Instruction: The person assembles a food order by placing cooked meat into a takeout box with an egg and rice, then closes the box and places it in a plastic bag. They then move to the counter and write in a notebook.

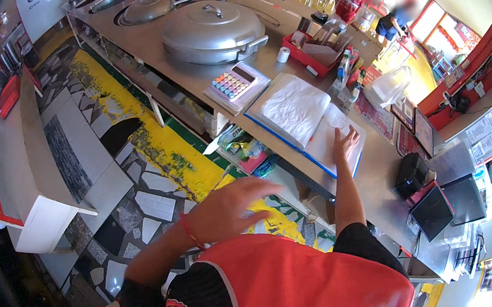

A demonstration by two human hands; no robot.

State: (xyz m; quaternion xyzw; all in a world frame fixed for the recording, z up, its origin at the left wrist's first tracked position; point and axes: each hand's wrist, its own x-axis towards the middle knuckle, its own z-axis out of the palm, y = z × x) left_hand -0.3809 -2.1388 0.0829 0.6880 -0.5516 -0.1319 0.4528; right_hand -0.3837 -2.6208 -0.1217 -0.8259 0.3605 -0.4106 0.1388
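Note:
My right hand (344, 144) reaches over the counter, its fingers spread on or just above a smooth whitish sheet (320, 149) with a blue edge. I cannot tell whether the fingertips touch it. Beside that hand lies a crinkled stack of white sheets, paper or thin plastic (293, 107), at the left part of the same blue-edged base. My left hand (228, 208), a red band at its wrist, hangs in front of my body, away from the counter. Motion blurs it, but the fingers stretch out with the thumb apart, and nothing shows in them.
A calculator with coloured keys (234, 85) lies left of the white stack. Behind it stand a large lidded metal pan (212, 30), a white roll (283, 55) and a red basket (311, 61). Dark screens (433, 213) stand at the right. People (391, 26) are in the far room.

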